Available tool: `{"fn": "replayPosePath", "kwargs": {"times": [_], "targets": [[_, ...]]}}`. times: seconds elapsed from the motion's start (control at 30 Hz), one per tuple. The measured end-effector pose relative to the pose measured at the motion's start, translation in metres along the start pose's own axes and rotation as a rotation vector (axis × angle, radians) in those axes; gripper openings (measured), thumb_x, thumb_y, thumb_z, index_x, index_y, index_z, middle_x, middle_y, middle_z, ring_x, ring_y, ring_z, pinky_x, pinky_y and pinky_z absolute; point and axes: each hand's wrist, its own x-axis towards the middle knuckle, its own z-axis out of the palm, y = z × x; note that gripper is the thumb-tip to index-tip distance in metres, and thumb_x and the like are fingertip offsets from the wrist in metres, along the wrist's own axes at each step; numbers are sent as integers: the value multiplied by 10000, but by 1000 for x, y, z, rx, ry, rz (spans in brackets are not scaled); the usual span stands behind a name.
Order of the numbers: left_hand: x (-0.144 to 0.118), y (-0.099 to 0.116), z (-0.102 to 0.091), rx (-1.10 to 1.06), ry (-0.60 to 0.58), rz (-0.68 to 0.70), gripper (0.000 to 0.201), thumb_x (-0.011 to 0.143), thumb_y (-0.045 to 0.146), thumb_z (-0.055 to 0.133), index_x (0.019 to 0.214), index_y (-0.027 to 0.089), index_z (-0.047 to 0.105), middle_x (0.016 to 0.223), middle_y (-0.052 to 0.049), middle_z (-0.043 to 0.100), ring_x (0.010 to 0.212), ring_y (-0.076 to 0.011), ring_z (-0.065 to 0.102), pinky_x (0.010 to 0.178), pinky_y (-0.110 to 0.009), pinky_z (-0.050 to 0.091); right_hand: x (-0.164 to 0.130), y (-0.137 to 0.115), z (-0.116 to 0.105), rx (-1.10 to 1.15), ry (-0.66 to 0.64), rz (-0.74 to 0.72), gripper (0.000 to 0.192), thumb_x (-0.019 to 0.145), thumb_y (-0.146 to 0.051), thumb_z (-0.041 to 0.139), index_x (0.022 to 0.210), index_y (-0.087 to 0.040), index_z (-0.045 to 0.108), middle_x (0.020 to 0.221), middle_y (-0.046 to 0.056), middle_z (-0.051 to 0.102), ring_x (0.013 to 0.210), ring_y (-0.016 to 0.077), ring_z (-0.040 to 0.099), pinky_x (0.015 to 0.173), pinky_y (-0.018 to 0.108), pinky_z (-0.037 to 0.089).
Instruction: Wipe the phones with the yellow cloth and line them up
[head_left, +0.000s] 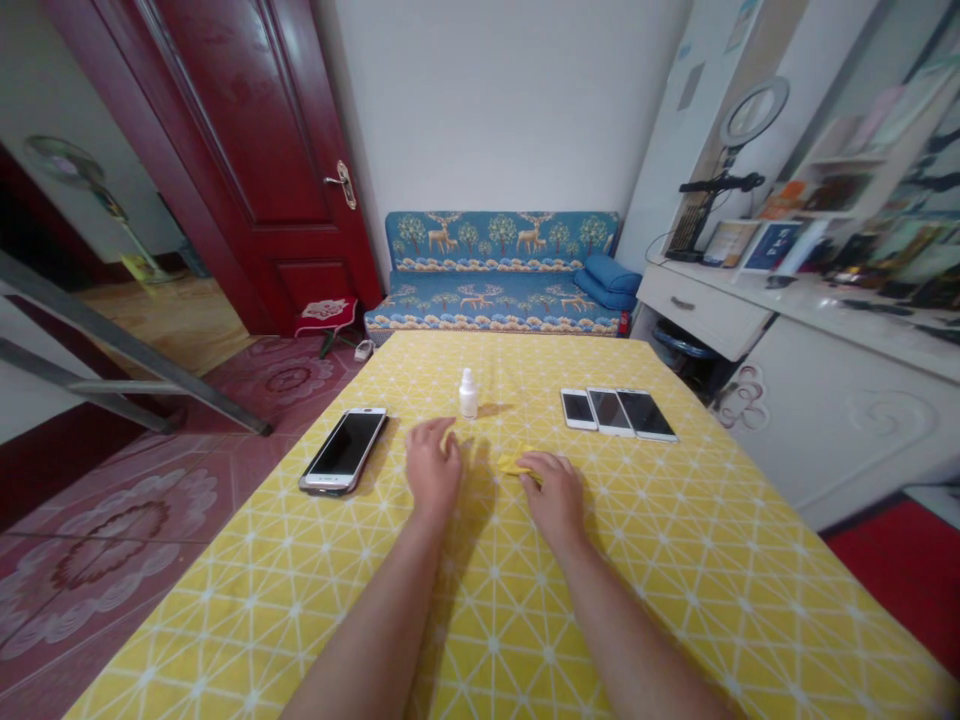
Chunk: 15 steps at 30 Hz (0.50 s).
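Note:
My left hand (433, 465) hovers over the middle of the yellow patterned tablecloth (495, 590), fingers loosely curved and thumb apart, with nothing in it. Just beyond its fingertips stands a small white bottle (468, 396), upright and not touched. My right hand (555, 492) pinches a small yellow cloth (514, 463) between thumb and fingers, low over the table. The cloth nearly matches the tablecloth, so its edges are hard to make out.
A smartphone (346, 447) lies at the table's left, raised on something dark. Three white-framed phones (612, 411) lie side by side at the right. Behind the table is a blue sofa (495, 295); a white cabinet (840, 400) flanks the right, a metal ladder (127, 388) the left.

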Motion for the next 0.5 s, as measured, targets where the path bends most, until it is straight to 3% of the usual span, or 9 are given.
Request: {"fn": "replayPosePath", "kwargs": {"times": [0.1, 0.2, 0.37, 0.5], "targets": [[14, -3, -31, 515, 185, 85, 395, 869, 260, 490, 1249, 221, 592, 1389, -152, 472, 1386, -344, 263, 1096, -605, 192, 0, -1, 1, 13, 3, 7, 246, 785, -100, 573, 904, -249, 728, 1070, 23, 715, 1022, 229, 578, 926, 383, 405], [25, -14, -53, 800, 186, -60, 546, 819, 332, 573, 1329, 149, 504, 1417, -252, 405, 1412, -427, 162, 1041, -681, 167, 0, -1, 2, 21, 8, 15, 250, 779, -95, 571, 900, -250, 727, 1067, 24, 714, 1022, 229, 578, 930, 384, 403], [33, -38, -70, 929, 114, -349, 651, 807, 407, 565, 1383, 138, 425, 1431, -349, 341, 1406, -499, 115, 948, -721, 226, 0, 0, 2, 29, 10, 8, 249, 765, -86, 582, 901, -241, 721, 1061, 27, 712, 1025, 227, 579, 928, 377, 411], [32, -49, -73, 954, 92, -401, 595, 813, 374, 532, 1346, 117, 468, 1369, -344, 414, 1358, -504, 239, 956, -694, 233, -1, 0, 2, 28, 13, 3, 250, 763, -82, 582, 899, -242, 718, 1061, 30, 709, 1019, 228, 578, 928, 381, 416]]}}
